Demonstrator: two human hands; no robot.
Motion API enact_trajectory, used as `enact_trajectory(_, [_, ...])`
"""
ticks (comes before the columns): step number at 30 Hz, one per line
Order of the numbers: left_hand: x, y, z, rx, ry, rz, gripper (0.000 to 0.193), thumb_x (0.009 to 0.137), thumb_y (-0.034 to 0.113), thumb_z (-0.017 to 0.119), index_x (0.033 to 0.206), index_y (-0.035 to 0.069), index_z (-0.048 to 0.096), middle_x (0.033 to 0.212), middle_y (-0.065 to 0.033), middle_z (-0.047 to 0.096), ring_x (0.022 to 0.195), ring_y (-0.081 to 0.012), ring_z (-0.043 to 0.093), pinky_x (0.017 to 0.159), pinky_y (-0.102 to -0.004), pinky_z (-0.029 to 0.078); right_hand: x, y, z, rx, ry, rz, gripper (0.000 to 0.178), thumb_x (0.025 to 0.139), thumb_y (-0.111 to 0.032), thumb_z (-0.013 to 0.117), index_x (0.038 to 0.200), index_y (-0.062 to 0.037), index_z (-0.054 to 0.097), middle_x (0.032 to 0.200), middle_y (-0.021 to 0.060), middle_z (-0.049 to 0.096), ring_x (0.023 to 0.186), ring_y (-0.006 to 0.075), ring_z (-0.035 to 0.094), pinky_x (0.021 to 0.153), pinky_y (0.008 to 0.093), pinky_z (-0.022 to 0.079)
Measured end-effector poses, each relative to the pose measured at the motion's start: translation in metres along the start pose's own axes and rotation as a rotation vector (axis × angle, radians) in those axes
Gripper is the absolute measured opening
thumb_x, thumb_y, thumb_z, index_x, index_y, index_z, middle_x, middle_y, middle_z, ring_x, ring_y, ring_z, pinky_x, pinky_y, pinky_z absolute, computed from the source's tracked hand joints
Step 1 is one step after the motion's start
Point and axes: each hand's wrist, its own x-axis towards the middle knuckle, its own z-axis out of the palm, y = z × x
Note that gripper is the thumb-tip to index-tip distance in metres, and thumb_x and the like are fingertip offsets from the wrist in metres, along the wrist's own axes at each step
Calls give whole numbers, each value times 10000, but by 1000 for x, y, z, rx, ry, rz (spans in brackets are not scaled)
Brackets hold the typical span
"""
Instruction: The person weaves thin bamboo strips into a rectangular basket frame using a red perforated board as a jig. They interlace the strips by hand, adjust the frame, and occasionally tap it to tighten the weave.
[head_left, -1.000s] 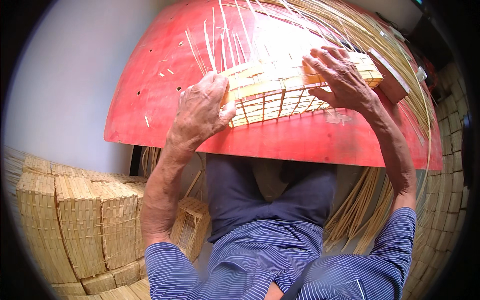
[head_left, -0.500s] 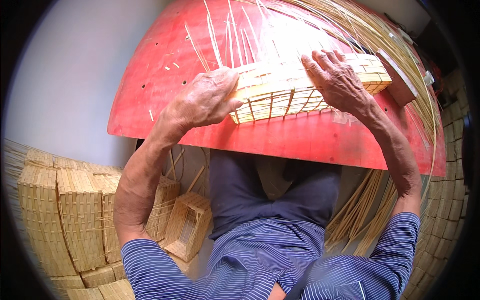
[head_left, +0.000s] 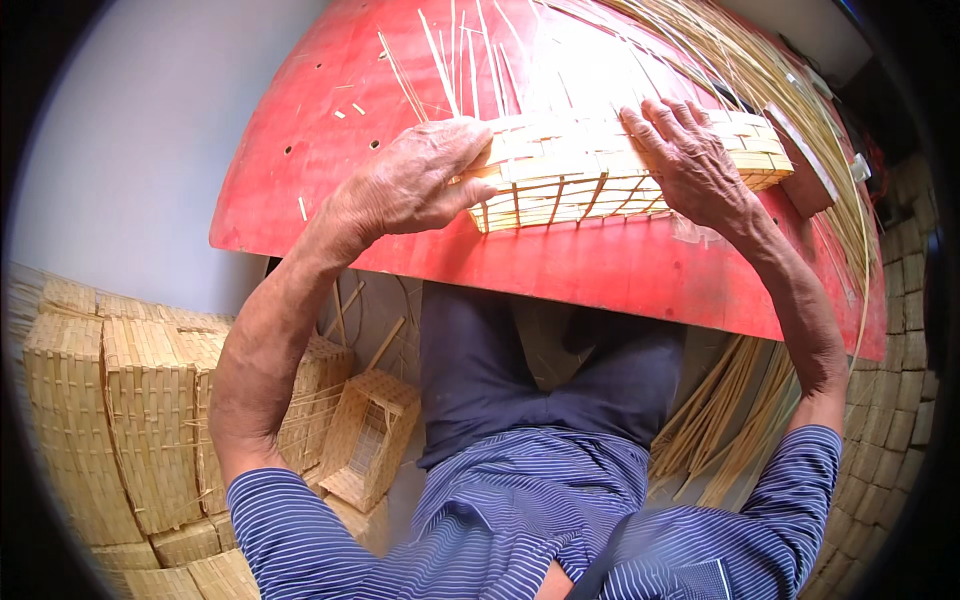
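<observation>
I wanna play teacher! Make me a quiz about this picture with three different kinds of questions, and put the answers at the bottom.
1. Fill in the blank: The tabletop is coloured ____.

2. True or false: The left hand and the right hand both touch the pale yellow woven basket.

3. Choose one: Where is the small open woven box?
A) On the tabletop
B) Off the tabletop, toward the person's right
C) Off the tabletop, toward the person's left

Key: 1. red; 2. true; 3. C
</observation>
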Motion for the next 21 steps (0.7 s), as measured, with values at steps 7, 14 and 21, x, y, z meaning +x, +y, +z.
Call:
enact_trajectory(7, [-2,-1,-2,-19,-8,8,332,932,281,677,907,24,468,775,-136,469,709,-318,499,663,-421,440,-2,-2,1,-39,13,-9,537,876,-63,574,1403,-35,477,1282,230,544,1194,381,522,1046,571,378])
enact_trajectory(14, [-4,-15,-6,72,108,178,308,964,291,640,899,33,483,796,-76,466,720,-212,509,632,-390,452,6,-4,-5,3,67,-49,441,894,-64,564,1333,-30,540,1167,186,603,1083,326,574,932,503,427])
enact_trajectory(21, [-22,10,1,-171,46,-221,243,895,170,708,1013,28,550,837,-71,554,778,-175,597,706,-332,528,-3,-7,-5,-22,-41,30,539,890,-76,574,1419,-45,471,1308,239,536,1205,404,520,1052,581,373])
